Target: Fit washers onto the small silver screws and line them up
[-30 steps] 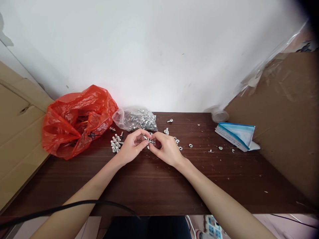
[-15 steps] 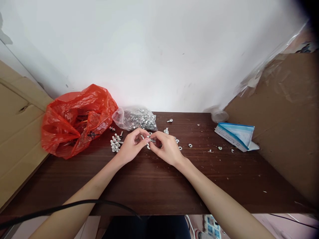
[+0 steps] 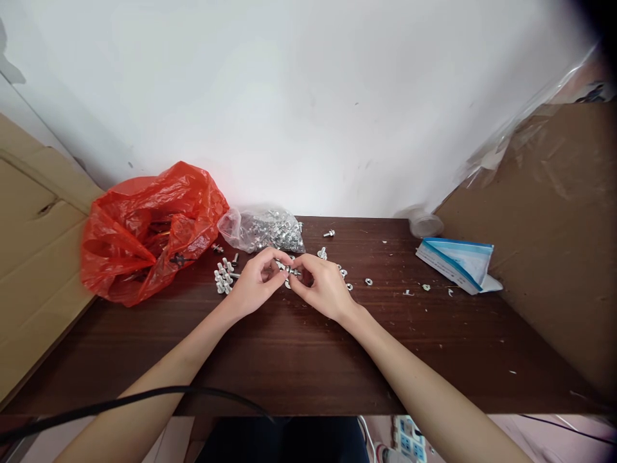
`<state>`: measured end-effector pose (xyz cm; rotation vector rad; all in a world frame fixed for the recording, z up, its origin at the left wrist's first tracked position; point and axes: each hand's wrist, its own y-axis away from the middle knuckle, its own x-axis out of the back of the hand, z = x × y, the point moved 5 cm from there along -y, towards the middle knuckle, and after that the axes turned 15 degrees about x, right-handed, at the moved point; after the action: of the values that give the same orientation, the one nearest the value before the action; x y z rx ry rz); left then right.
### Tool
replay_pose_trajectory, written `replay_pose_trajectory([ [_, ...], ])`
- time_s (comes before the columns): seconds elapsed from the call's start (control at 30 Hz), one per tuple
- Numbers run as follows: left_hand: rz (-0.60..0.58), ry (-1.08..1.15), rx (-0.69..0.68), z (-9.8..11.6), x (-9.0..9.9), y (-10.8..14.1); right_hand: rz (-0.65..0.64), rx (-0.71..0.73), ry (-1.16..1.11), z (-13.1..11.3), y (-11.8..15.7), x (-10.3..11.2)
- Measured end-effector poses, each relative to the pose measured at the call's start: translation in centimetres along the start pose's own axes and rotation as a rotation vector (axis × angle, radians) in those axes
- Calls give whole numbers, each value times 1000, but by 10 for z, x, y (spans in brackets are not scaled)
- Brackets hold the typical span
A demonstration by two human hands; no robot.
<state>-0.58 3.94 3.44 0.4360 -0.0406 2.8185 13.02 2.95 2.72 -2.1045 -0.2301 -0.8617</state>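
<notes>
Over the dark brown table (image 3: 289,360), my left hand (image 3: 258,283) and my right hand (image 3: 324,287) meet at the fingertips. Both pinch a small silver bolt (image 3: 292,271) between them; its far end is partly hidden by fingers. Several bolts (image 3: 223,278) stand grouped left of my left hand. Loose washers and nuts (image 3: 369,281) lie to the right of my right hand, and a bolt with washers (image 3: 322,253) sits just beyond it. A clear bag of metal hardware (image 3: 274,229) rests behind my hands.
A red plastic bag (image 3: 154,231) lies at the left beside a cardboard box (image 3: 38,244). At the right are a blue and white packet (image 3: 457,262), a clear round container (image 3: 426,225) and a brown board (image 3: 544,238). A black cable (image 3: 187,390) crosses the near left.
My fingertips have shifted slightly around the small bolt, and a little more of it shows between them.
</notes>
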Motion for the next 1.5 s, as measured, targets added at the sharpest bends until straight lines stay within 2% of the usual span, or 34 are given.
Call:
replay_pose_trajectory([
  [0.13,55,-9,25,-9,3,-4,6,13,-19,-2,-1,1],
  [0.27,36,-82,78,-20,2,-8,-5,10,-8,-2,0,0],
  [0.4,45,-56,95,-24,3,-9,-3,8,-10,-3,0,0],
  [0.93,82,-92,119,-21,3,-9,2,16,-3,-3,0,-1],
  [1.23,49,-124,159,-17,0,-5,-1,8,-14,-4,-1,0],
  [1.5,-9,-119,124,-17,0,-5,15,-6,-14,1,0,0],
])
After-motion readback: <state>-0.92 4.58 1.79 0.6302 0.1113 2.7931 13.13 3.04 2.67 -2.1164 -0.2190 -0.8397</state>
